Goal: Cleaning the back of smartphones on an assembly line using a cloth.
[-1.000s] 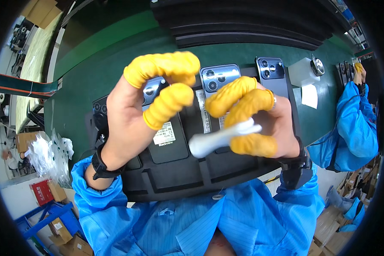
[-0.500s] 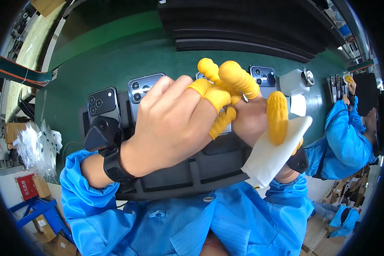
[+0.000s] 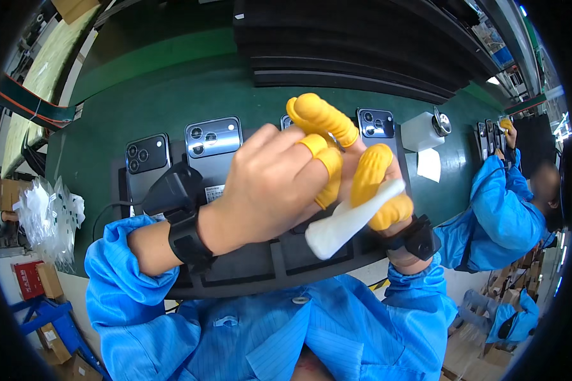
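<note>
My left hand (image 3: 270,184), with yellow finger cots (image 3: 324,162) on its fingertips, is curled closed against the fingers of my right hand; what it pinches, if anything, is hidden. My right hand (image 3: 388,171) also wears ribbed yellow finger cots, some fingers stretched out. Between its thumb and a finger it grips a folded white wiping cloth (image 3: 346,225). Beneath both hands lies a black foam tray (image 3: 248,267) with a row of smartphones, among them a dark one (image 3: 148,155), a silver-blue one (image 3: 213,136) and another dark one (image 3: 376,124). My hands cover part of the row.
Right of the tray stand a white bottle with a metal top (image 3: 419,132) and a white paper piece (image 3: 429,165). Black sheets (image 3: 362,57) are stacked at the back. A co-worker in blue (image 3: 496,216) sits at the right. Clear plastic bags (image 3: 51,219) hang at the left.
My right hand has turned, its fingers opening out more to view, and the cloth has swung left and bent. My left hand has shifted slightly right, staying against it.
</note>
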### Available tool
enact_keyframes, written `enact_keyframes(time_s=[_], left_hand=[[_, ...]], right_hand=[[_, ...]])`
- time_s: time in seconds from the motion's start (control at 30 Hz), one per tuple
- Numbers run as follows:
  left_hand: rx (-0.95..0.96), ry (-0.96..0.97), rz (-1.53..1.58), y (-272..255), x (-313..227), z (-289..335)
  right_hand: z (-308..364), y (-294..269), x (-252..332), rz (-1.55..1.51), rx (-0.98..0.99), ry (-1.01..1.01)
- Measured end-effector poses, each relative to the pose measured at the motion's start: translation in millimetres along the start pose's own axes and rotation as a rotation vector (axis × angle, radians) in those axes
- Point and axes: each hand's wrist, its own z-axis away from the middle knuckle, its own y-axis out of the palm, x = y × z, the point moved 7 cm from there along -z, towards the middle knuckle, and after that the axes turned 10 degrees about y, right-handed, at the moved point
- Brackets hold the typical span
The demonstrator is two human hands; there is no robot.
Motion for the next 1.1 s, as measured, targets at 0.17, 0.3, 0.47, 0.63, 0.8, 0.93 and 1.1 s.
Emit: enact_keyframes(time_s=[0.17,0.3,0.47,0.63,0.8,0.93,1.1], left_hand=[[0.034,-0.057,0.000,-24.2,16.6,-13.4],[0.029,0.001,-0.087,-32.2,11.1,-18.9],[0.071,0.027,-0.260,-18.9,4.9,-8.1],[0.052,0.055,-0.134,-17.0,7.2,-6.8],[0.001,0.037,0.001,-8.7,-4.7,1.3],[0.214,0.035,0.013,-10.3,10.9,-7.9],[0.021,-0.573,0.497,-38.1,57.3,-8.2]], right_hand=[[-2.1,-21.9,-9.8,-0.418,-0.189,0.073],[5.6,-12.6,-4.9,-0.038,-0.009,0.058],[8.5,0.5,-11.7,0.132,0.091,0.041],[7.9,6.5,-10.2,0.132,0.003,0.105],[5.9,6.0,-6.0,0.209,0.008,0.213],[-1.4,-4.3,-3.5,0.184,-0.110,0.065],[-4.4,-20.6,16.2,0.726,-0.304,-0.185]])
